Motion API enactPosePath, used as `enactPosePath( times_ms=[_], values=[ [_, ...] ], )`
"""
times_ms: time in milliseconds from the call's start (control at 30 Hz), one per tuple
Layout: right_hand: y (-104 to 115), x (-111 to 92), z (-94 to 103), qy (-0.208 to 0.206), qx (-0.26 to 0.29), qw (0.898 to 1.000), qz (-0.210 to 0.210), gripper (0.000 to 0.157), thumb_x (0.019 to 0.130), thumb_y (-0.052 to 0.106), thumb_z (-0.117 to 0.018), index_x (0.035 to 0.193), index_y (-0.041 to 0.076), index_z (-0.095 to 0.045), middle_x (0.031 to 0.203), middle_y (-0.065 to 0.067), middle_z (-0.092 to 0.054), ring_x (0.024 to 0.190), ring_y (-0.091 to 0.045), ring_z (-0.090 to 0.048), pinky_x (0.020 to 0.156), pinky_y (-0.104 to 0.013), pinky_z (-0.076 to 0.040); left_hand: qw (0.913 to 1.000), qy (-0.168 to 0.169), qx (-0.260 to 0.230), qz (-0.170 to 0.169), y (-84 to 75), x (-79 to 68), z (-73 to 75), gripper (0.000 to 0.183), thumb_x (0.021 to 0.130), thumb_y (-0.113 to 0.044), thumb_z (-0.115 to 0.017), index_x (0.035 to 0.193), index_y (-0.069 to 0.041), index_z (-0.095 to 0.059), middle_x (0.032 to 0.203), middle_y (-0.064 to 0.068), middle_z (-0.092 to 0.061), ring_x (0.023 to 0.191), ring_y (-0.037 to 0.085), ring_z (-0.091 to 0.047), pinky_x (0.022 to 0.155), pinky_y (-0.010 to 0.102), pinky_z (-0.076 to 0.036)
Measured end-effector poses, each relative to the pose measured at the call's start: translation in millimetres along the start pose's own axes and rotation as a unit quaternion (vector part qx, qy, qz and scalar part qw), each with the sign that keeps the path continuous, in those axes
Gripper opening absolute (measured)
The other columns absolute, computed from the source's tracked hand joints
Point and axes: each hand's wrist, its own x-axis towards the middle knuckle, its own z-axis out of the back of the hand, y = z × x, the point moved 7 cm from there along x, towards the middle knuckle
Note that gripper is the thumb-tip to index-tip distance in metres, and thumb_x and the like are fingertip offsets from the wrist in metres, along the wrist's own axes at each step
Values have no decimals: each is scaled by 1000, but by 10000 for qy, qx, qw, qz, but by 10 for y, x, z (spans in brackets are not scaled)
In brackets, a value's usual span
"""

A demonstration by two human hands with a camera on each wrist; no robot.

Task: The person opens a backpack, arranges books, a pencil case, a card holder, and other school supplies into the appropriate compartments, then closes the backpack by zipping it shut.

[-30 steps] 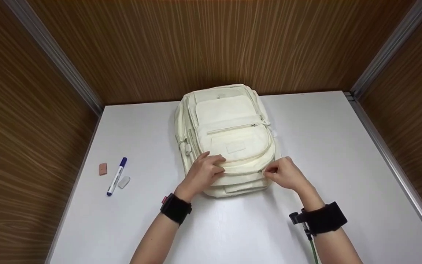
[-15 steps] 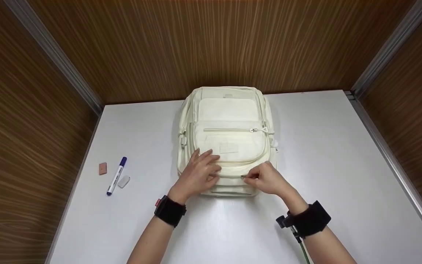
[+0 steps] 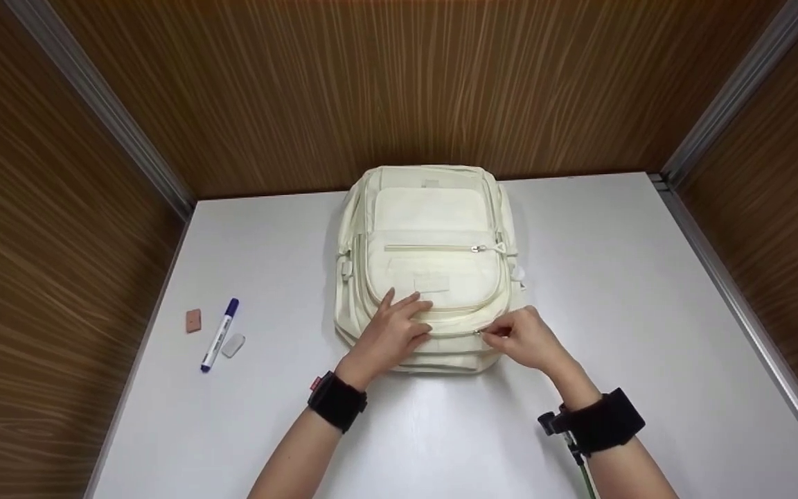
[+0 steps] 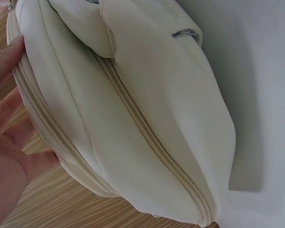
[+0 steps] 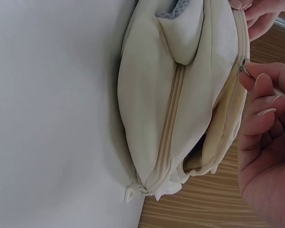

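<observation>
Cream backpack [image 3: 433,208], pocket [image 5: 218,135] gaping: left hand [image 3: 386,336] grips its edge, right hand [image 3: 525,338] pinches the zipper pull [image 5: 244,67], shifted toward three o'clock.

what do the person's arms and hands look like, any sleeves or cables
The left hand and right hand are bare, and no sleeves show on the forearms. The left wristband is black with a small red tag; the right wristband is also black, with a small black fitting and a green cable beside it.
</observation>
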Motion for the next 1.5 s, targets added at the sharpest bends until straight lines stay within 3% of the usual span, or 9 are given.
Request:
enactPosePath(
  times_ms=[233, 500, 900, 1233, 1500],
  values=[
    [-181, -18, 166, -300, -296, 9991, 4, 11, 77, -3, -73, 72, 7, -76, 64, 5, -66, 55, -4, -53, 52, -22, -45, 9999, -48, -113, -29, -2, -14, 6, 5, 87, -17, -76, 87, -13, -78, 124, 10, -63, 126, 35, -52, 105, 65, -29],
    [-435, 55, 334, -488, -965, 9930, -479, 10, 77, 2, -74, 68, 6, -74, 60, 3, -65, 54, -11, -54, 52, -28, -45, 9999, -68, -60, -66, 10, -32, -12, 6, 87, -16, -76, 84, -11, -79, 123, 12, -64, 125, 34, -54, 105, 64, -30],
    [-628, 410, 536, -1066, -1847, 9755, -542, 13, 76, 5, -69, 64, 6, -73, 61, -4, -66, 54, -21, -57, 53, -38, -46, 9997, 131, -166, 102, 28, -46, -29, 6, 88, -15, -75, 84, -12, -79, 125, 12, -63, 127, 32, -52, 107, 63, -28],
    [-746, 710, 650, -1641, -2027, 9627, -723, 14, 78, 4, -63, 68, 3, -73, 65, -11, -67, 53, -28, -58, 50, -45, -45, 9993, 242, -260, 112, 38, -55, -29, 7, 89, -15, -74, 85, -11, -78, 127, 13, -62, 128, 34, -50, 108, 64, -26],
    [-851, 929, 671, -1843, -2087, 9541, -1102, 16, 85, 8, -63, 81, -1, -76, 80, -18, -72, 70, -37, -67, 62, -51, -51, 9993, 309, -178, 94, 55, -72, -41, 7, 89, -16, -74, 85, -13, -79, 128, 11, -61, 130, 33, -49, 109, 62, -24]
  ],
)
